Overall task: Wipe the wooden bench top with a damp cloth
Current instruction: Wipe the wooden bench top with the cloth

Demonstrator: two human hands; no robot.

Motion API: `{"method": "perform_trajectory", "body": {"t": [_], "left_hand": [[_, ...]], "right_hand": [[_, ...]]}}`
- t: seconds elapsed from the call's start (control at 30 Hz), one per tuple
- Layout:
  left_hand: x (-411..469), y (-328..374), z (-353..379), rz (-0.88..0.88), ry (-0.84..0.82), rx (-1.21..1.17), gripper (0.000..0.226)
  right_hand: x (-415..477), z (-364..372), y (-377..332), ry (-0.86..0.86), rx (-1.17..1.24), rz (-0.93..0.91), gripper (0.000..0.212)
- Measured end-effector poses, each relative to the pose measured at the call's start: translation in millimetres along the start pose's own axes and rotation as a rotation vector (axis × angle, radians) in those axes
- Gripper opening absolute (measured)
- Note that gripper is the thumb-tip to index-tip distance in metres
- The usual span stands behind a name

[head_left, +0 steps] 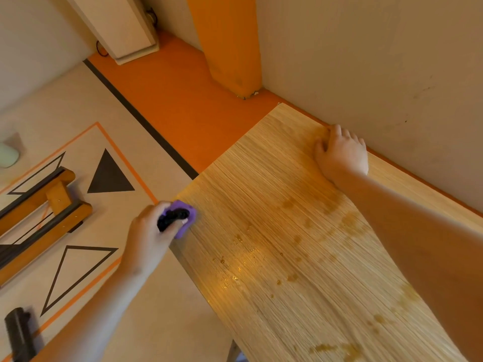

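The wooden bench top (274,194) runs from the upper middle to the lower right, with damp patches and water drops across its middle. My left hand (151,231) grips a purple cloth (183,218) bunched at the bench's left edge. My right hand (339,152) rests on the far end of the bench near the wall, its fingers curled loosely and nothing in them.
A beige wall (379,61) borders the bench on the right. An orange pillar (230,43) stands beyond the far end. On the floor to the left lie a wooden frame (47,205), painted triangles (108,176) and a dark object (19,335).
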State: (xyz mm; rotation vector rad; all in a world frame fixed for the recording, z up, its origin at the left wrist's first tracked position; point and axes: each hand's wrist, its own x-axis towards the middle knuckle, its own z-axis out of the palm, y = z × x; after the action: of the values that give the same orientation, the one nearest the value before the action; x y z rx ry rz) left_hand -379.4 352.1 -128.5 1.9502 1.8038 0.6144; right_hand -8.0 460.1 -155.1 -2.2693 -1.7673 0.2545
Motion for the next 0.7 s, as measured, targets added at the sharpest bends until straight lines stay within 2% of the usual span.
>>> {"method": "perform_trajectory", "body": {"t": [0.17,0.33,0.5,0.7], "left_hand": [[-23,-1,0,0.074,-0.044,0.032,0.023],[15,-22,-15,-0.087,0.094,0.051,0.024],[-23,-15,-4,-0.205,0.194,-0.052,0.015],[-78,24,21,-0.266,0.122,-0.118,0.016]], "right_hand": [[1,1,0,0.006,0.005,-0.011,0.048],[-1,1,0,-0.002,0.017,-0.003,0.049],[-2,-1,-1,-0.012,0.037,0.008,0.047],[6,-19,-2,-0.105,0.165,0.074,0.046]]}}
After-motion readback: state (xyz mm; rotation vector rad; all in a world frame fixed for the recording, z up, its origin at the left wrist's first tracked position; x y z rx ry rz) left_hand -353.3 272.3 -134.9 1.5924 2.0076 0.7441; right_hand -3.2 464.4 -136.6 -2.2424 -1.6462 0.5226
